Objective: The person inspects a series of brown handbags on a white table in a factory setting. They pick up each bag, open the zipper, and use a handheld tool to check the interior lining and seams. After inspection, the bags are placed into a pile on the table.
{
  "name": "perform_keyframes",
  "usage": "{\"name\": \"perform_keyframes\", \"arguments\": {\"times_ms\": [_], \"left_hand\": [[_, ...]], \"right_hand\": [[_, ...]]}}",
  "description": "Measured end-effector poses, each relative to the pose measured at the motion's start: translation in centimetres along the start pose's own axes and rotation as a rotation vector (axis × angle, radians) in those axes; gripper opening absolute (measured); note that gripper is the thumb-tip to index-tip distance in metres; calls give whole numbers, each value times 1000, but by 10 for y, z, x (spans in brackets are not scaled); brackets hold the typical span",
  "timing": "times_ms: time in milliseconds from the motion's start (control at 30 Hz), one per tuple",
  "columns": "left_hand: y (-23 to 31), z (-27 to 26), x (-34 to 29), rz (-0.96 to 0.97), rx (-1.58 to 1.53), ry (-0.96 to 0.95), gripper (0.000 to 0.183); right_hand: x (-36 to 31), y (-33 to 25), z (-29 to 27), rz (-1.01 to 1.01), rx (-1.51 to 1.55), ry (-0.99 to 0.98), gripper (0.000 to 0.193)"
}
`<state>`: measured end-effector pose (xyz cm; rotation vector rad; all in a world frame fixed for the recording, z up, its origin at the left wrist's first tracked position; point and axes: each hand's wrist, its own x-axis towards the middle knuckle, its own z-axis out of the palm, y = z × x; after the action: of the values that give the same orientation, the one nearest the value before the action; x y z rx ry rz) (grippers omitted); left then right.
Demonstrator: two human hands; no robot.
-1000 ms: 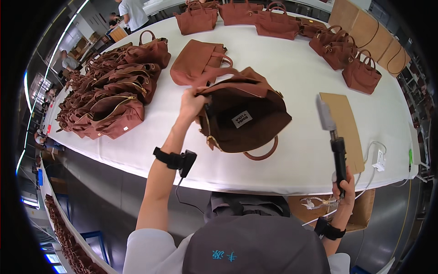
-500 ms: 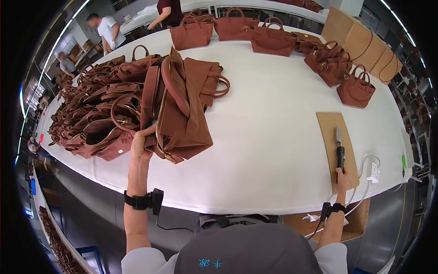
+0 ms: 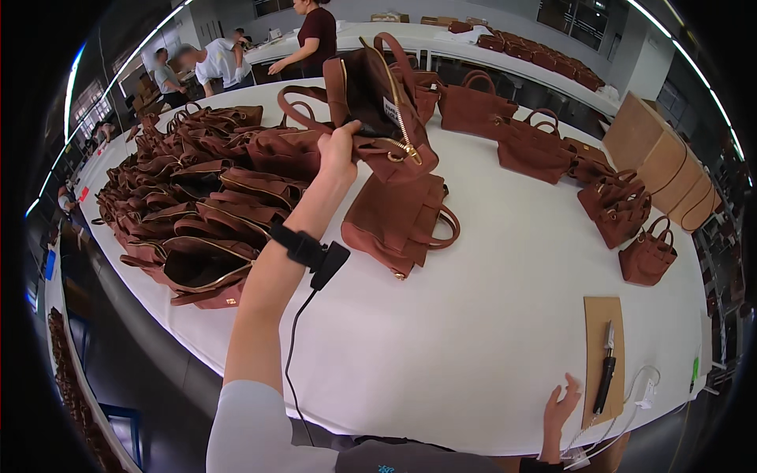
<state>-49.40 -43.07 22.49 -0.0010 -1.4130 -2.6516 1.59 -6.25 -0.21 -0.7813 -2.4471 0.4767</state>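
Red-brown leather-look handbag (image 3: 371,98) w/ gold zip (image 3: 403,126), gripped above white counter (image 3: 473,339) by L hand (image 3: 339,154) at one edge, could sag & slip; R hand (image 3: 561,404), open, empty, might knock nearby black-handled metal-bladed tool (image 3: 605,382).

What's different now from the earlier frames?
The left hand has carried the held bag forward and to the left. The right hand has let go of the tool, now lying on the cardboard. The lying bag and standing bags stayed put.

Left hand (image 3: 339,154) grips, arm (image 3: 268,315) stretched forward; right hand (image 3: 560,408) has loosely parted fingers (image 3: 572,384).
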Motion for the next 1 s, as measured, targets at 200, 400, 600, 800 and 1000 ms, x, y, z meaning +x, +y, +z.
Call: {"name": "perform_keyframes", "arguments": {"times_ms": [200, 400, 600, 800, 1000], "left_hand": [[-69, 30, 156, 44, 163, 221, 36], [-131, -20, 281, 192, 295, 336, 34], [-143, -70, 310, 460, 301, 553, 36], [-145, -73, 299, -148, 214, 668, 56], [-127, -86, 270, -255, 35, 312, 62]], "right_hand": [[-62, -82, 68, -28, -138, -203, 33], [-52, -100, 63, 32, -254, -247, 34], [-64, -87, 72, 24, -333, -278, 32], [-69, -75, 73, 67, -325, -317, 33], [-47, -95, 72, 9, -240, -254, 33]]}}
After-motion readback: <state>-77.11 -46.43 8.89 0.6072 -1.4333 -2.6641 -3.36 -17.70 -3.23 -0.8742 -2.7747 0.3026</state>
